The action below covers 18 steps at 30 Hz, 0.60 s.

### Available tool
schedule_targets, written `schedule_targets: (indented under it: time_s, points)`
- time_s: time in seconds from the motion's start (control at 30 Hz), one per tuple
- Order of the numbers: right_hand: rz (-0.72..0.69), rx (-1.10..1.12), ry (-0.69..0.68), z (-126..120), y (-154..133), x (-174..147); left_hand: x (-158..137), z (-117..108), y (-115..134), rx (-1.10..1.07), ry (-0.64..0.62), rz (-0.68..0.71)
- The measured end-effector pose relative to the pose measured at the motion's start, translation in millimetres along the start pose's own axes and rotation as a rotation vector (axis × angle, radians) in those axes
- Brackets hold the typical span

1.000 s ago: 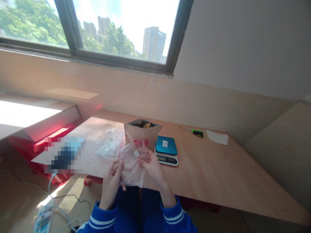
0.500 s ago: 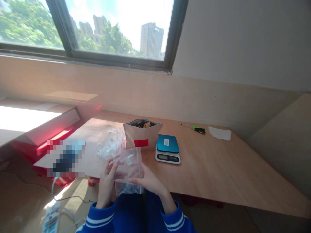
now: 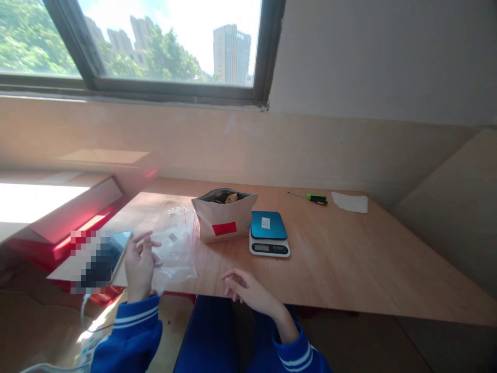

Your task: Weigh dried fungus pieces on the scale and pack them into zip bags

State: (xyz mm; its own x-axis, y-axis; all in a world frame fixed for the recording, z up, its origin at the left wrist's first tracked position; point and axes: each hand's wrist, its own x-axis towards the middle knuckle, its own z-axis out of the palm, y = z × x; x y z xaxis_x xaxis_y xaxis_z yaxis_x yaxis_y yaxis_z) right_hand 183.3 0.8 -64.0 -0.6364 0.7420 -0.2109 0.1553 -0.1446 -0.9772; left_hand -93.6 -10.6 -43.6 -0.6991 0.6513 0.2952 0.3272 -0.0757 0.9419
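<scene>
Clear zip bags (image 3: 176,264) with red seal lines lie in a loose pile on the left half of the table. At the pile's left side is my left hand (image 3: 140,267), its fingers bent and apart, holding nothing visible. My right hand (image 3: 250,292) hovers by the table's front edge with loosely curled fingers, nothing in it. Behind the hands stands a pale pouch (image 3: 225,220) with a red label, its mouth open and light brown pieces inside. A kitchen scale (image 3: 269,233) with a blue plate sits to the pouch's right.
A phone (image 3: 121,248), partly pixelated, lies at the table's left corner with a cable below. Farther back are a green-and-black screwdriver (image 3: 316,199) and a white paper piece (image 3: 350,202). The wooden table (image 3: 349,264) meets the wall behind.
The clear bag that both hands held over my lap now lies on the pile to the left. My left hand has moved left and my hands are apart. The view has shifted slightly.
</scene>
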Motion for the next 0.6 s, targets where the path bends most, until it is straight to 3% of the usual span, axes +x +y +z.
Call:
schedule_targets:
  time_s: [0.17,0.27,0.43,0.53,0.6]
  points:
    - [-0.065,-0.03,0.174,-27,-8,-18,66,9,-18,0.17,-0.101,-0.002]
    - [-0.07,-0.05,0.251,-39,-5,-25,83,16,-21,0.285,-0.057,0.066]
    - [-0.063,-0.063,0.37,-59,9,-34,57,24,-15,0.331,-0.024,0.3]
    - [-0.108,-0.087,0.431,-71,15,-36,29,40,-9,0.216,-0.291,0.454]
    - [-0.154,-0.112,0.497,-78,19,-37,15,57,-6,0.15,-0.448,0.41]
